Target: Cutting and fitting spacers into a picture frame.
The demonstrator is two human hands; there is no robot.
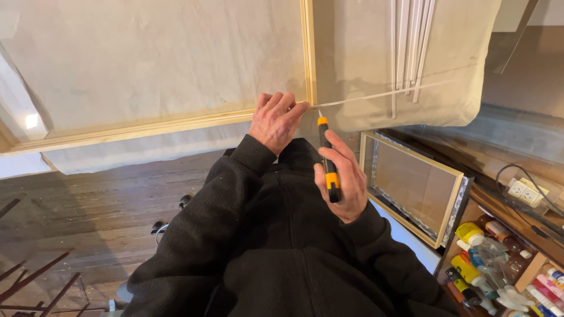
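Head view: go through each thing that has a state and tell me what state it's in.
Left hand: pressing the thin white strip at the wooden frame corner.
Right hand: gripping the yellow-and-black utility knife, tip at the strip.
Small glazed wooden frame: leaning upright.
White power strip: cable plugged in.

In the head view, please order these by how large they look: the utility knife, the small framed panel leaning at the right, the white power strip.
1. Small framed panel, clearly largest.
2. Utility knife in the right hand.
3. White power strip. It lies farther from the camera, so true size is unsure.

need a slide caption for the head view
Left hand steadies a wooden frame corner while right hand holds a utility knife.
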